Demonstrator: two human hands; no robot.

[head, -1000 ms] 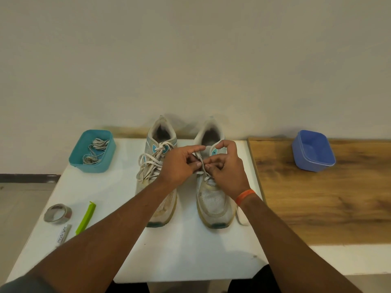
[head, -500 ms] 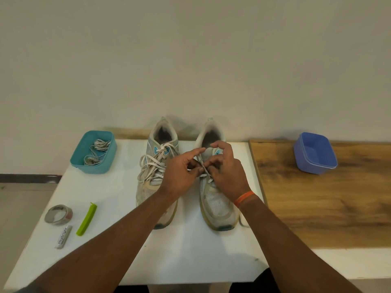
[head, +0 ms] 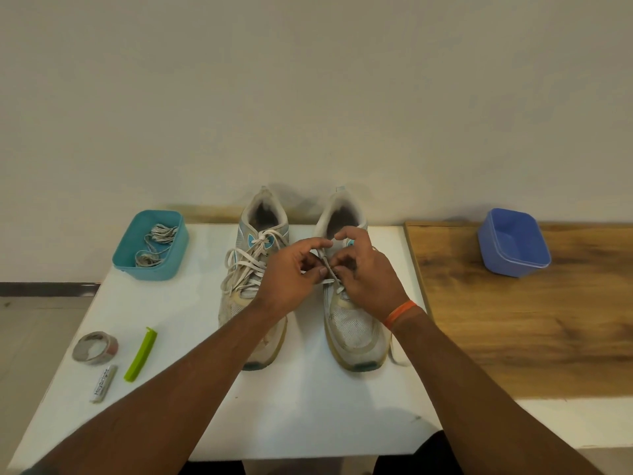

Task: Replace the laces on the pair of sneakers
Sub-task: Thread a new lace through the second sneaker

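Sneakers [head: 253, 269] side by side on table [head: 308, 406]; tub [head: 150, 245] left; tub [head: 513, 248] right.

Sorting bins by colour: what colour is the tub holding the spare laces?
Teal; the tub shows clearly in the head view.

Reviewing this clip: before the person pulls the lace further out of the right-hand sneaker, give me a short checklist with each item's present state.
1. Both hands on the lace: left hand and right hand pinch the lace of the right-hand sneaker. Ok.
2. Sneaker flat on the white table, sole down. Ok.
3. Left-hand sneaker unlaced: laces in place. Not ok.
4. Laces within reach: the teal tub holds bundled laces. Ok.
5. Blue tub shows nothing inside. Ok.
6. Whether the lace is free of the upper eyelets: hidden by fingers. Cannot tell.
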